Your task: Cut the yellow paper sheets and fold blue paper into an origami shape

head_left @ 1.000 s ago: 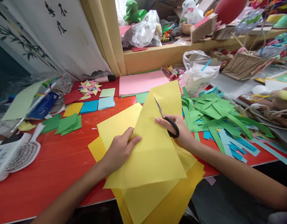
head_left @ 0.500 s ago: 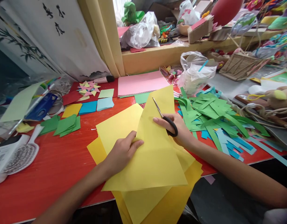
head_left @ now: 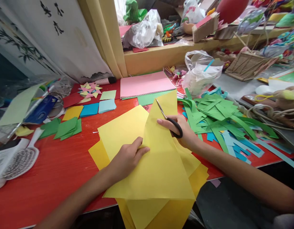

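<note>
Between thumb and fingers, my left hand point(head_left: 129, 156) pinches the left edge of a yellow paper sheet point(head_left: 158, 171). My right hand point(head_left: 182, 132) is closed round the black handles of a pair of scissors point(head_left: 175, 126). The scissors' blades point up and left across the upper part of that sheet, and they look closed or nearly so. The thumb of my right hand lies along the front of the paper, while the other fingers are partly hidden behind it. More yellow sheets point(head_left: 124, 128) lie fanned out beneath, some hanging over the table's front edge.
Green paper strips point(head_left: 216, 111) and blue strips point(head_left: 240, 149) are heaped at right on the red table point(head_left: 53, 171). Small paper squares point(head_left: 69, 128), a folded paper star point(head_left: 89, 90) and a white hairbrush point(head_left: 22, 159) lie at left. Pink sheets point(head_left: 147, 84) and a plastic bag point(head_left: 203, 74) stand behind.
My left hand has shifted slightly right with the yellow sheet, whose lower edge sits a little lower. The scissors and my right hand stay nearly in place.
</note>
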`<state>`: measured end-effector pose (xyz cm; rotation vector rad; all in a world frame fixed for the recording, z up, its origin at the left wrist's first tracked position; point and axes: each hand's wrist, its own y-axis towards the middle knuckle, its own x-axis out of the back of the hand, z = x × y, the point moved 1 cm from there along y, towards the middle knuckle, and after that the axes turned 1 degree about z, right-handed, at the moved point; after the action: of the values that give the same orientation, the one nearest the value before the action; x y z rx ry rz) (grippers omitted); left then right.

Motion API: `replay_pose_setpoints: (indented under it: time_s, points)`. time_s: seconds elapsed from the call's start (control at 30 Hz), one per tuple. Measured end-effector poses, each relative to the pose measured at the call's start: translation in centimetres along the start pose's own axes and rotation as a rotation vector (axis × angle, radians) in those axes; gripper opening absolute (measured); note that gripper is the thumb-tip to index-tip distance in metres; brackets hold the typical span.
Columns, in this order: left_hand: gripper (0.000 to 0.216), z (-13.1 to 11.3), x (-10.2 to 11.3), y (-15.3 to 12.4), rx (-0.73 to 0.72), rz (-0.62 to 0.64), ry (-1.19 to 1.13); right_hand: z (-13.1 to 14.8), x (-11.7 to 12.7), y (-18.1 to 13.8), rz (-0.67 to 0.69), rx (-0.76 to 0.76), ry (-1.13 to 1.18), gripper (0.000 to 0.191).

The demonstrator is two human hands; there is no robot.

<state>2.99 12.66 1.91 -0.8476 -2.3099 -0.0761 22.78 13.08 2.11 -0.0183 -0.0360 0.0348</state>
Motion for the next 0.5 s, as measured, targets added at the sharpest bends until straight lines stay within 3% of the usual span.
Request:
replay_pose_setpoints:
  time_s: [0.5]
  points:
    - [0.028, 0.57, -0.52, 0.12, -0.028, 0.053, 0.078, -0.19, 0.31, 0.26, 0.027, -0.003, -0.043, 0.047]
